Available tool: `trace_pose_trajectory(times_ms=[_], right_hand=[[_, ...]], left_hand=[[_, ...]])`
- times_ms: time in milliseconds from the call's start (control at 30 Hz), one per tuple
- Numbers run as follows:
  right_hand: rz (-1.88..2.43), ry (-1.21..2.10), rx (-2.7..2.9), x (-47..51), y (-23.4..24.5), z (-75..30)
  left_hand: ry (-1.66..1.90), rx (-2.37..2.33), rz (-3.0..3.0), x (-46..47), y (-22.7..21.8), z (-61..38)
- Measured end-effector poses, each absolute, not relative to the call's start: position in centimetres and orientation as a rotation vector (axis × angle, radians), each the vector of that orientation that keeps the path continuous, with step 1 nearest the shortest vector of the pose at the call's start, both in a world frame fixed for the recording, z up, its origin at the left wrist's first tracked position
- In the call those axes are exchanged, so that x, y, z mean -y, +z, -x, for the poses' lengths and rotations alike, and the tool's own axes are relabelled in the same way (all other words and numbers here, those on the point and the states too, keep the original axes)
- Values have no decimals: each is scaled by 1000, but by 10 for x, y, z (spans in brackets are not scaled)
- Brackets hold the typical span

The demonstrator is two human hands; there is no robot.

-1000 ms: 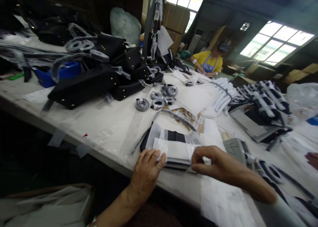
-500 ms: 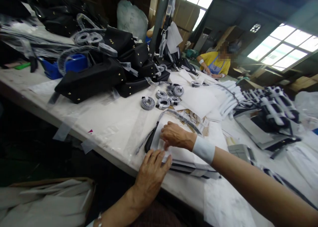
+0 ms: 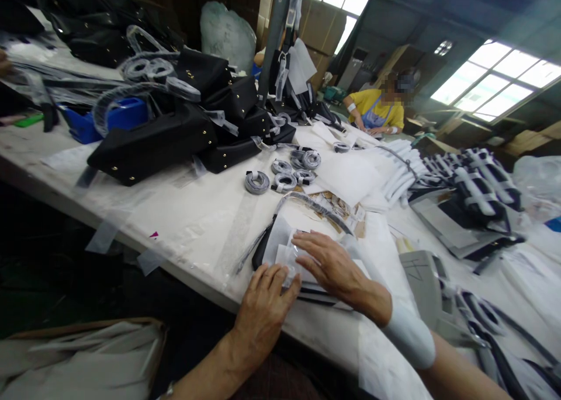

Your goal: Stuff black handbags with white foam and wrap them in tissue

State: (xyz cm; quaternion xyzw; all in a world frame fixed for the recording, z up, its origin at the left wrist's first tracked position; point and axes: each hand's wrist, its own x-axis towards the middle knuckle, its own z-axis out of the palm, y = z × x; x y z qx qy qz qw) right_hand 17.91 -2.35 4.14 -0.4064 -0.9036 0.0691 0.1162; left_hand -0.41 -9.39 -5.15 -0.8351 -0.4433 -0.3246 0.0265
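A black handbag (image 3: pixel 259 255) lies flat at the table's near edge, its upper side covered by a white sheet (image 3: pixel 280 229). Its handle (image 3: pixel 309 198), wrapped in clear film, arches out on the far side. My left hand (image 3: pixel 265 303) rests on the near edge of the bag, fingers extended over a strip of clear film (image 3: pixel 287 258). Flat on the sheet lies my right hand (image 3: pixel 335 268), fingers stretched out beside that film. Neither hand grips anything. Part of the bag is hidden under my right hand and wrist.
Coiled wrapped straps (image 3: pixel 257 182) sit beyond the bag, with a pile of black bags (image 3: pixel 153 140) to the left. A grey tape dispenser (image 3: pixel 421 280) stands at right. Below the table edge is a carton (image 3: pixel 158 324) of white sheets. A person in yellow (image 3: pixel 397 117) works further back.
My right hand has gone from bent, bunched fingers above the film to lying flat, slightly right and nearer. My left hand has stayed in place. The tape dispenser shows more fully.
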Motion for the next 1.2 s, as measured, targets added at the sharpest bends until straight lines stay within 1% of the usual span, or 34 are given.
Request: trace_pose_trajectory(times_ms=[133,233,367,433,500,567,600,667,767,867,933,1067,1133,1200], right_hand=[[1177,278,2832,52,20,-190],[1180,231,2887,58,9,-194],[1263,144,2875,76,3,-189],[1283,212,2870,94,15,-185],[1218,391,2884,111,39,-185],[1161,587,2874,120,65,-192],[1194,619,2838,120,74,-198],[1368,503,2721,111,76,-218],[1687,166,2546,85,40,-255],[1729,153,2580,64,-4,-288],[1750,117,2590,57,-16,-298],[1918,-277,2411,59,3,-283],[1822,-393,2359,68,16,-259],[1660,-384,2378,80,21,-230]], left_hand=[[-1048,1303,2633,91,-50,11],[-1105,1259,2712,87,-47,17],[-1194,1341,2735,84,-44,22],[-1211,1322,2726,83,-44,23],[-1193,1283,2728,83,-43,23],[-1105,1271,2749,82,-41,22],[-1037,1273,2766,81,-39,21],[-909,1286,2785,80,-37,18],[-829,1308,2769,77,-35,12],[-825,1313,2759,77,-37,9],[-858,1316,2744,77,-39,10],[-1102,1409,2649,80,-49,25],[-1287,1575,2633,81,-55,34],[-1511,1872,2650,81,-58,41]])
